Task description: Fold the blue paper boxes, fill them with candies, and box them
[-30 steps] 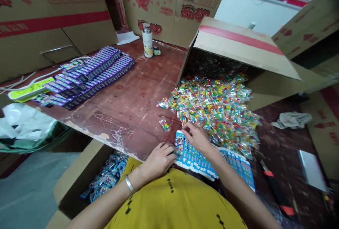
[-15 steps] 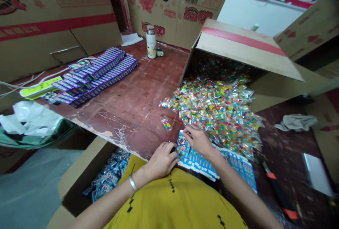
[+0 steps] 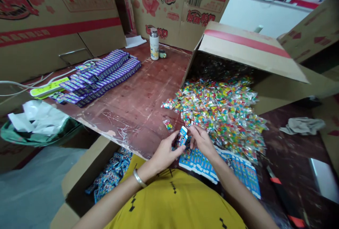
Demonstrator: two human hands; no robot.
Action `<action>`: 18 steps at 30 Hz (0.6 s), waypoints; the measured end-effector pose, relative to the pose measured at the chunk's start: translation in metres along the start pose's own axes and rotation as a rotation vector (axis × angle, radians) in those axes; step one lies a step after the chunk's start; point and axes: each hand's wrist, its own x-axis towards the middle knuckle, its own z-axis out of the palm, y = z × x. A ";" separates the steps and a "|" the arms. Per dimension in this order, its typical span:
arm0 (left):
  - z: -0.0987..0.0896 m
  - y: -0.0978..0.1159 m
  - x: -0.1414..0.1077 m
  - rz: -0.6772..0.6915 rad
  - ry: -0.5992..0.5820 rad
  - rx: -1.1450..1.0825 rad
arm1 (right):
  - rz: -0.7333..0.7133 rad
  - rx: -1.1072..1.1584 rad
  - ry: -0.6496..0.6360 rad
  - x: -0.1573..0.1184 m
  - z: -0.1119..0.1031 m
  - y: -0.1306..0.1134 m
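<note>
Small blue carton (image 3: 182, 135) sits in the grasp of the left hand (image 3: 165, 153), pinched between thumb and fingers, tilted a little, its pale end pointing away from the body; we take this grip to leave that end free for the other hand. Right hand (image 3: 202, 142) is just beside it, fingers curled toward the carton's far end; we cannot tell whether they touch it or pinch anything. Below both hands, flat on the table (image 3: 150, 87), we note a row of blue cartons (image 3: 201, 167), overlapped like shingles, probably so that single ones lift off easily; the right forearm crosses above it. Beyond the right hand spreads a heap of candy packets (image 3: 217, 109), spilling from the mouth of a tipped cardboard box (image 3: 246, 43); we judge the box lies on its side to keep the heap within easy reach. One loose packet (image 3: 167, 124) lies apart, just ahead of the left hand. Lower than the table edge, left of the left hand, an open box (image 3: 82, 165) holds blue packs (image 3: 113, 174), handy for a short drop, we think. Purple cartons (image 3: 106, 73) and a flask (image 3: 154, 47) stand well ahead and leftward, seemingly out of the way. Right of the right forearm lies a cutter (image 3: 284, 197), apart from the hands.
</note>
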 end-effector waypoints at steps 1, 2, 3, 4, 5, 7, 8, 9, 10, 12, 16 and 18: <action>-0.002 0.001 0.001 -0.051 -0.003 -0.133 | -0.032 -0.023 0.006 -0.003 0.000 -0.001; -0.004 0.001 0.001 -0.098 -0.005 -0.248 | -0.081 -0.059 0.026 -0.007 0.000 -0.003; -0.006 0.002 0.001 -0.135 -0.007 -0.345 | -0.142 -0.103 0.046 -0.010 0.001 -0.005; -0.008 0.004 0.001 -0.161 -0.014 -0.426 | -0.204 -0.149 0.051 -0.013 0.002 -0.008; -0.009 0.005 0.001 -0.176 -0.031 -0.498 | -0.251 -0.186 0.029 -0.016 0.004 -0.011; -0.012 0.007 0.000 -0.185 -0.078 -0.617 | -0.283 -0.205 -0.071 -0.020 0.010 -0.014; -0.014 0.008 -0.001 -0.184 -0.100 -0.653 | -0.274 -0.188 -0.120 -0.021 0.012 -0.016; -0.015 0.009 -0.002 -0.180 -0.116 -0.672 | -0.255 -0.156 -0.154 -0.022 0.014 -0.017; -0.017 0.010 -0.004 -0.174 -0.128 -0.673 | -0.235 -0.122 -0.173 -0.022 0.016 -0.018; -0.021 0.011 -0.007 -0.156 -0.146 -0.629 | -0.210 -0.077 -0.190 -0.021 0.014 -0.020; -0.029 0.015 -0.014 -0.093 -0.199 -0.404 | -0.152 -0.099 -0.339 -0.016 0.002 -0.027; -0.030 0.016 -0.016 -0.080 -0.204 -0.326 | -0.081 -0.137 -0.497 -0.014 -0.003 -0.028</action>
